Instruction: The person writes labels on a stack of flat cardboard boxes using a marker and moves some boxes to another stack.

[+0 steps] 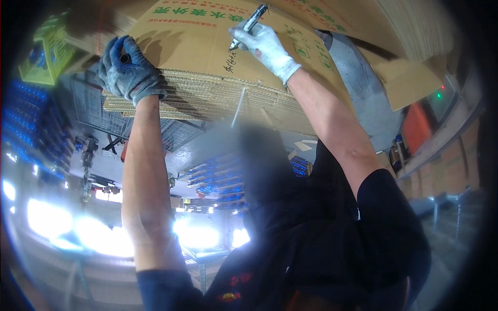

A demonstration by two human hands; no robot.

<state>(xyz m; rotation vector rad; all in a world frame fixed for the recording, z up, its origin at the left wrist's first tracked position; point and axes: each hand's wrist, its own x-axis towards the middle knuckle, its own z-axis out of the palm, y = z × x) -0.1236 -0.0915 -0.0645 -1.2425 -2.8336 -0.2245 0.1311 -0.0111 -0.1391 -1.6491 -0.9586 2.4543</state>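
Note:
My right hand [267, 49], in a whitish work glove, grips a black-and-silver marker pen [250, 26]. The pen slants, with its tip at the top sheet of a stack of flattened cardboard boxes [192, 52]. Dark handwriting [230, 63] runs down the cardboard just below the tip. At the stack's left near corner is my left hand [127, 72], in a grey-blue glove with curled fingers. Between those fingers shows a small dark round piece, seen end-on, that looks like the marker cap [124, 59].
More stacked cardboard [410, 26] rises at the far right. On the left are a yellow-green plastic crate [46, 54] and rows of blue items [33, 127]. A wire-mesh surface [176, 136] lies below the cardboard stack. An orange-red object [416, 127] stands at the right.

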